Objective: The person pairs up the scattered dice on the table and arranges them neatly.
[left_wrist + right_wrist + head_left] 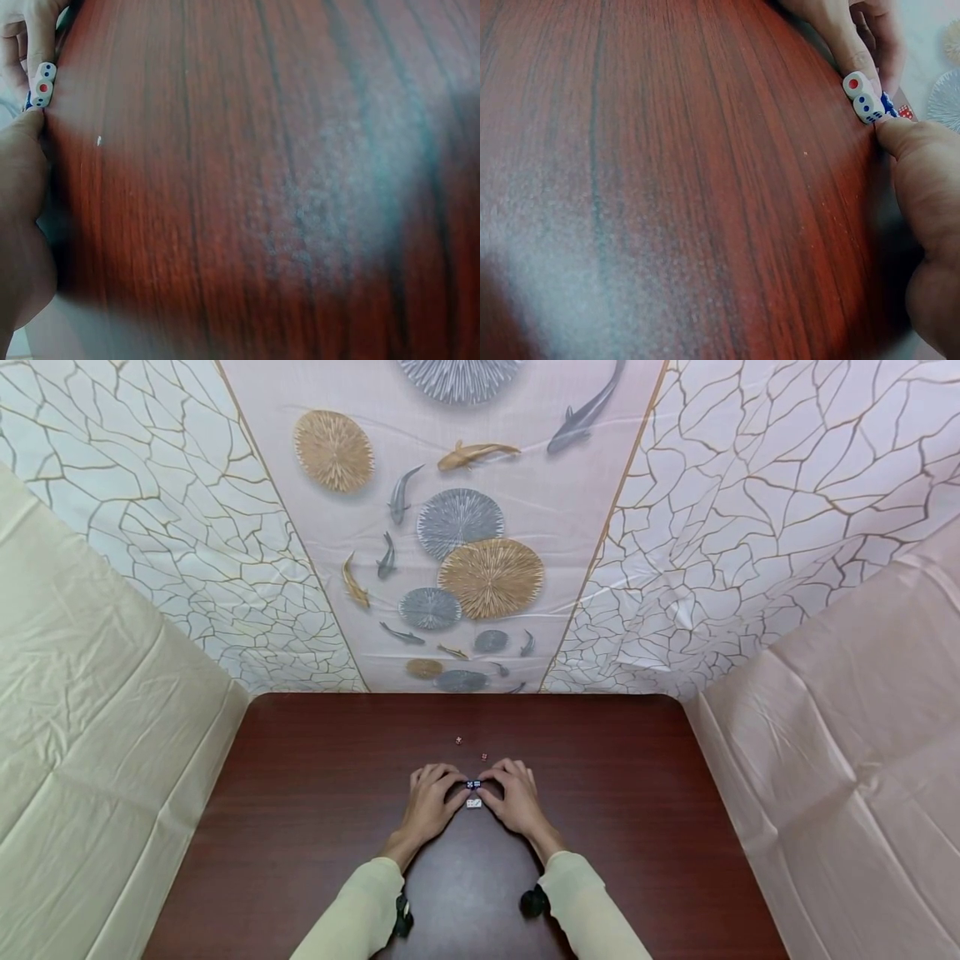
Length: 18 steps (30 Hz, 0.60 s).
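Fingers (437, 771) of our L hand (429, 802) & R hand (517, 800) are narrow, pinching two small dark-blue cubic dice (477, 784) w/ white pips from opp. sides, at a glossy red-brown wood-grain desk (315, 810). Just nearer us, btwn our hands, sit two touching white cubic dice (868, 107) w/ red & blue pips. Past our fingers, two small red cubic dice (484, 757) w/ white pips lie apart.

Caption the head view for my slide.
Left hand and right hand hold two blue dice between them, two white dice on the near side, two red dice farther out.
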Motion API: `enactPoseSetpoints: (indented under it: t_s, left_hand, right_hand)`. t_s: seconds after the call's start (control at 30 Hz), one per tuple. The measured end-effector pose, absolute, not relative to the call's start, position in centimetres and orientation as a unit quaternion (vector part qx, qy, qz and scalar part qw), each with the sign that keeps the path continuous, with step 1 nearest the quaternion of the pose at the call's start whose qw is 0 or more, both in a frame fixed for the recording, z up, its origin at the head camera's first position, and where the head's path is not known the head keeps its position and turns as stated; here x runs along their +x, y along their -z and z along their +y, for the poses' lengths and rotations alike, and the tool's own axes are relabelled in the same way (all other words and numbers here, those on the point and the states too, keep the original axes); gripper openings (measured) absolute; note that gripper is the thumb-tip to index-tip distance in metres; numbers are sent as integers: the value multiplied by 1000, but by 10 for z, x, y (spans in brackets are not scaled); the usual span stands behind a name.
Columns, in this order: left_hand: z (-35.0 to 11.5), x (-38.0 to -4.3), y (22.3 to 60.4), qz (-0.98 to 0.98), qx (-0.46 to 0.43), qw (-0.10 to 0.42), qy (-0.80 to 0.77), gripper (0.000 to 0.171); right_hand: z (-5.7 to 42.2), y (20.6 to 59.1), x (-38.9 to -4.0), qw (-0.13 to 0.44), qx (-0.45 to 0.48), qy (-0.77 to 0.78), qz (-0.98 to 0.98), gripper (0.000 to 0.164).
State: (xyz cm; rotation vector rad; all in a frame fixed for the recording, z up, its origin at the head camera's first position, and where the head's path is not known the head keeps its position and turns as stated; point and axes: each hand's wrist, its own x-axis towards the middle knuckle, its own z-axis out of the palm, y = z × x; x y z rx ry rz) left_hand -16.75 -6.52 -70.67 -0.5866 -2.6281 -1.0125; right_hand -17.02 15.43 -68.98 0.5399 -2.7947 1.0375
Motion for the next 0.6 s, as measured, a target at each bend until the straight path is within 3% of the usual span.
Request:
enactPoseSetpoints:
  t_s: [0.3, 0.6]
  left_hand:
    - [-67, -167, 706, -910, -197, 112, 348, 20]
    - [-66, -168, 713, -908, -204, 152, 334, 19]
  right_hand:
    - [155, 689, -170, 43, 169, -347, -922, 22]
    - [158, 685, -171, 45, 162, -406, -898, 25]
